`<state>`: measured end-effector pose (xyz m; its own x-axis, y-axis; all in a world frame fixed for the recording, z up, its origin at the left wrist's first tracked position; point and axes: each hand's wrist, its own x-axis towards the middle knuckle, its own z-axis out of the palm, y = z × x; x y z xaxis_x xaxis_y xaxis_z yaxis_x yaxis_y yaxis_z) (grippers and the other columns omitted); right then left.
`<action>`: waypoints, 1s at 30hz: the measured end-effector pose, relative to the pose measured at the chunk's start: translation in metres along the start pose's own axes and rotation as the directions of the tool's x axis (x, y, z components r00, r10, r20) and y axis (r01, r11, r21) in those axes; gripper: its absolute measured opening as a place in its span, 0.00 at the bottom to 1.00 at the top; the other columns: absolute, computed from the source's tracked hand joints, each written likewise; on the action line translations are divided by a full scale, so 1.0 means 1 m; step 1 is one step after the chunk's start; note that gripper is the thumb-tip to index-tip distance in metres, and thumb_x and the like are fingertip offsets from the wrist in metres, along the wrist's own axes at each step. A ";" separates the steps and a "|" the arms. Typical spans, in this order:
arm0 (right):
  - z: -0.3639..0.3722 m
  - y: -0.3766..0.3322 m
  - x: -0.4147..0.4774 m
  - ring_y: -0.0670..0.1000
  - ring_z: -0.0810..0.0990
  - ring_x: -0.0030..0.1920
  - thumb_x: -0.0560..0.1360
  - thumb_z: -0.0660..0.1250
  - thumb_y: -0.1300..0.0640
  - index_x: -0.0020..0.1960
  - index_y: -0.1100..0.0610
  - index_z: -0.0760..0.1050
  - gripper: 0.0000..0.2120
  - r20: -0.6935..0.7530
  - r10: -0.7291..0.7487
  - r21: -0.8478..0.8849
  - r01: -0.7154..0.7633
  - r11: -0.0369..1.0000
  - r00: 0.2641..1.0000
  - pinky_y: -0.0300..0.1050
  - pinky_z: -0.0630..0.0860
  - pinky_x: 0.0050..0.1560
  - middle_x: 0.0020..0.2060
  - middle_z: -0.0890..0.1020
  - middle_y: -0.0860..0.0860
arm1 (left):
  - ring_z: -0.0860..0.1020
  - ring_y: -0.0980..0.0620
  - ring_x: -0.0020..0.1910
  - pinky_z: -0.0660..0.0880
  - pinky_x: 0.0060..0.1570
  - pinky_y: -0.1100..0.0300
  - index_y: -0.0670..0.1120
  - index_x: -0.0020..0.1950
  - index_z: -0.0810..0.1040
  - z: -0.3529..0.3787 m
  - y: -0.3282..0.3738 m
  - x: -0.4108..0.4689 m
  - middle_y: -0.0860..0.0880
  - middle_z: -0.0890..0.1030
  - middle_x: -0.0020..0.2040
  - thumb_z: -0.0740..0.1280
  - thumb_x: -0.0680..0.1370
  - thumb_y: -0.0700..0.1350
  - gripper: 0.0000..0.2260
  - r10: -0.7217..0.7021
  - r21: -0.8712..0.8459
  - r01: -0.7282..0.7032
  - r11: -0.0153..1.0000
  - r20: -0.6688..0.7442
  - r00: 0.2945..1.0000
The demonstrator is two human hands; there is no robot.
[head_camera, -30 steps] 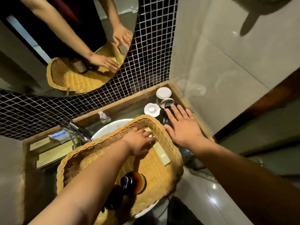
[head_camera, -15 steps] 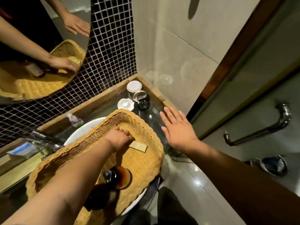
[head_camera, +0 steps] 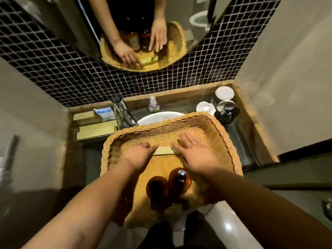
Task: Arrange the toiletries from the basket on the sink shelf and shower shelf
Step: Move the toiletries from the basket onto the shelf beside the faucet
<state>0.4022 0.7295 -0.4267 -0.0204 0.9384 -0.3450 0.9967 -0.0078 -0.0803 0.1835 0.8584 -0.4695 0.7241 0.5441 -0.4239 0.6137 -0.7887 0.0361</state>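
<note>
Pale packet [head_camera: 163,151] flat at centre of basket [head_camera: 158,127]. Pinched at one end by left grip [head_camera: 138,156], steadied opposite by right grip [head_camera: 195,154], fingers straight; likely readying lift-out. Amber bottles [head_camera: 157,187] upright at basket's near side.

Your sink shelf [head_camera: 240,133] carries a white basin [head_camera: 158,116] topped by the basket [head_camera: 231,142], flat boxes [head_camera: 97,130] at left, and a dark bottle [head_camera: 226,115] and white cups [head_camera: 224,93] back right.
</note>
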 end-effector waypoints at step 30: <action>-0.128 -0.032 0.109 0.58 0.69 0.68 0.80 0.62 0.60 0.80 0.45 0.51 0.34 -0.142 -0.423 -0.219 0.388 0.895 0.895 0.50 0.71 0.62 0.73 0.66 0.56 | 0.70 0.43 0.68 0.65 0.66 0.48 0.60 0.80 0.55 -0.097 -0.093 -0.059 0.45 0.71 0.71 0.66 0.80 0.46 0.33 -0.164 0.109 0.227 0.968 -0.411 0.897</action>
<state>0.3783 0.8761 -0.3425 -0.4286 0.8923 -0.1421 0.9015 0.4329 -0.0005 0.1139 0.9275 -0.3598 0.6777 0.7352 -0.0137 0.7243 -0.6707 -0.1599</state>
